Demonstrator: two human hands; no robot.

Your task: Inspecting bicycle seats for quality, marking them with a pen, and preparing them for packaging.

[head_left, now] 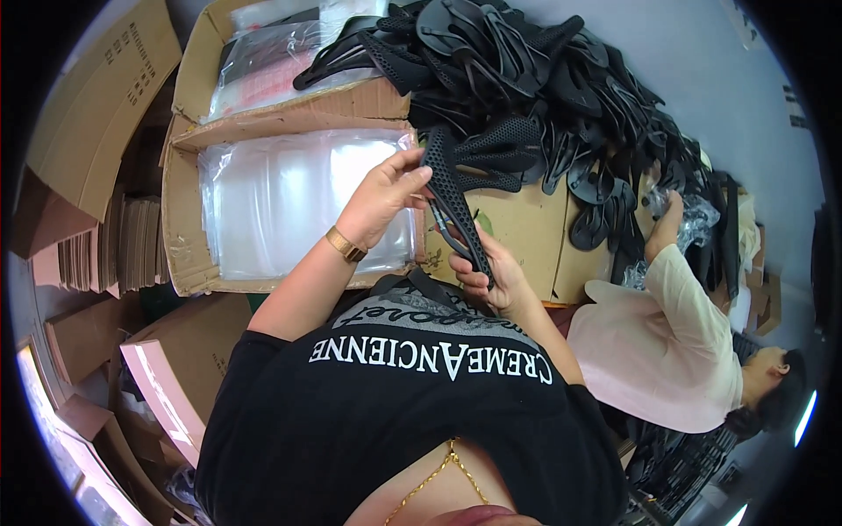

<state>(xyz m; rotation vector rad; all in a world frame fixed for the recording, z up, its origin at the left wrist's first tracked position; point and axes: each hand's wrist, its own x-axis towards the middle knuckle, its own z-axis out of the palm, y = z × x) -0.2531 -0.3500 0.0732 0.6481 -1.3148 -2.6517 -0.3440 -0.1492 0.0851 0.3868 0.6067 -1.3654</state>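
Observation:
A black bicycle saddle (450, 188) with a honeycomb-textured top is held between both hands in front of my chest, tilted, with its metal rails partly showing underneath. My left hand (386, 200) pinches the wide end near its edge. Lower down, my right hand (493, 270) has its fingers wrapped round the narrow nose. Just behind lies another black honeycomb saddle (502, 151) on the cardboard-covered surface (524, 219). Left of the held saddle, close to my left hand, a stack of clear plastic bags (289, 206) fills an open cardboard box.
A large heap of black saddles (561, 74) covers the back. A second carton (197, 66) with clear bags stands behind the first. To the right, a co-worker in a pale top (658, 342) reaches toward crumpled clear plastic (697, 219). Folded cardboard (132, 241) stands at left.

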